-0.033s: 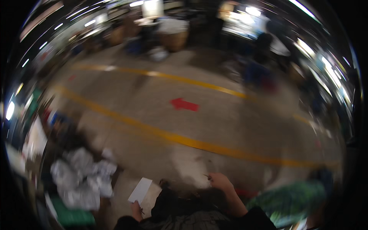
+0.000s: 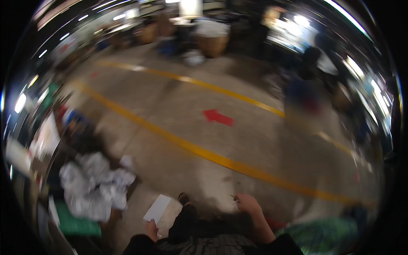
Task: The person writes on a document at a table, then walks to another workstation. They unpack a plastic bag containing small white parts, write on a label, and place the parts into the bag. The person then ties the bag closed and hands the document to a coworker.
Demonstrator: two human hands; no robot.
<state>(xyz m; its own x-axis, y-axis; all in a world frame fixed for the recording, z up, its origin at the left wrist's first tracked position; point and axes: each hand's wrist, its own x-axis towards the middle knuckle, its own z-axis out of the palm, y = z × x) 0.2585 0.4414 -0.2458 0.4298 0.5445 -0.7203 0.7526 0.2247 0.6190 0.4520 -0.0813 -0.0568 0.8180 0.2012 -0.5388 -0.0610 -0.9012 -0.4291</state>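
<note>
Low in the picture, my left hand [image 2: 152,230] grips the lower end of a flat white rectangular card [image 2: 157,208]. Its fingers are closed on that end, and the rest of the card stands out over the concrete floor. To the right, my right hand [image 2: 247,203] is held out in front of my body with its fingers curled closed. A small thin dark tip pokes out from those fingers; blur and size hide what it is. The two hands are well apart, and a dark shoe [image 2: 183,198] shows on the floor between them.
White plastic bags [image 2: 95,187] lie in a heap at the left, above a green container [image 2: 78,221]. Green wrapped goods [image 2: 323,233] sit at the lower right. Yellow lines [image 2: 204,153] and a red arrow [image 2: 218,118] mark the floor. A box [image 2: 212,40] stands beyond.
The whole scene has shifted right, and the floor lines slope more steeply. A shoe shows more plainly between my hands. Both hands keep their closed grip, the left one on the card.
</note>
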